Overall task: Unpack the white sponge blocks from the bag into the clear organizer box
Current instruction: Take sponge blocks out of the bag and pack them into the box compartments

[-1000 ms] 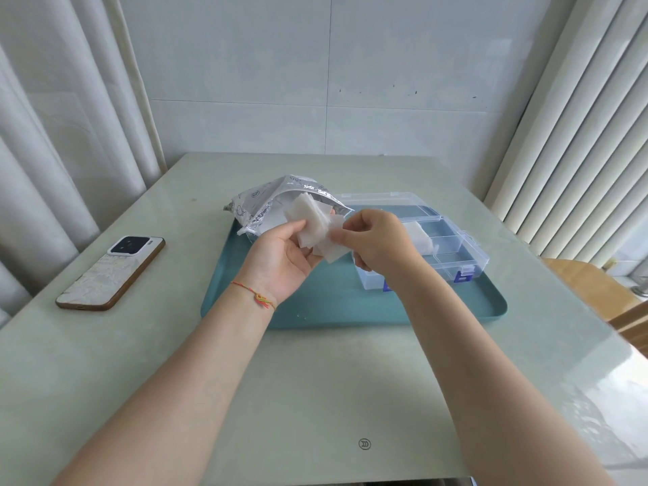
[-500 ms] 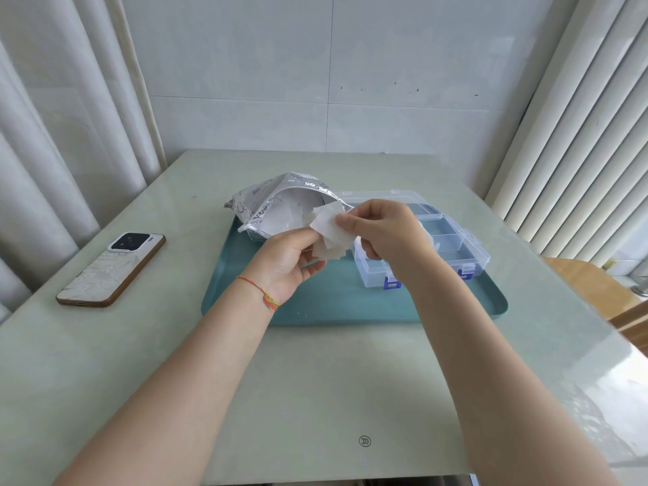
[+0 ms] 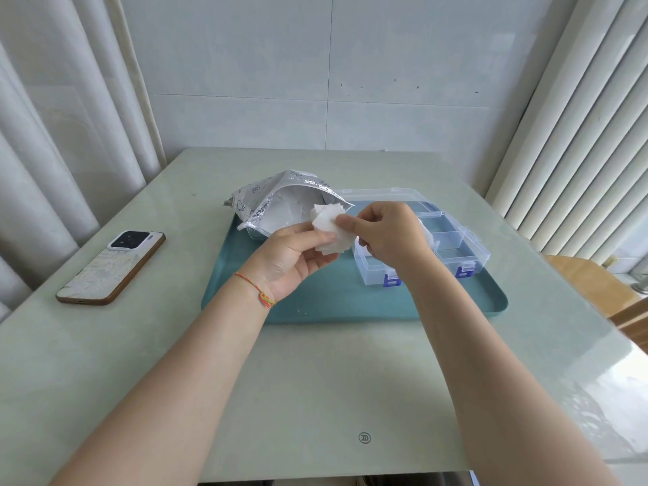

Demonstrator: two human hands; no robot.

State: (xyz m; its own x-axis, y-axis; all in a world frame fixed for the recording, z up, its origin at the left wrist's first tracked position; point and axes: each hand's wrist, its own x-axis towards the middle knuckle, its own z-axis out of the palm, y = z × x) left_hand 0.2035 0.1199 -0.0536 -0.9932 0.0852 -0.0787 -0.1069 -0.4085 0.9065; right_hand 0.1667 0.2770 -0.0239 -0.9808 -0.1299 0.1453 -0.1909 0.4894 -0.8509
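Both the left hand (image 3: 291,256) and right hand (image 3: 385,233) pinch white sponge blocks (image 3: 329,229) held between them, above the tray (image 3: 315,306)

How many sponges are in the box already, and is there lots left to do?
At least one white sponge block already sits in the clear organizer box; the right hand hides part of it. Both hands, left hand too, hold a small stack of sponge blocks. The open foil bag looks to hold more.

Bright soft daylight; glare on table (image 3: 596,391) right; wide-angle edge distortion.
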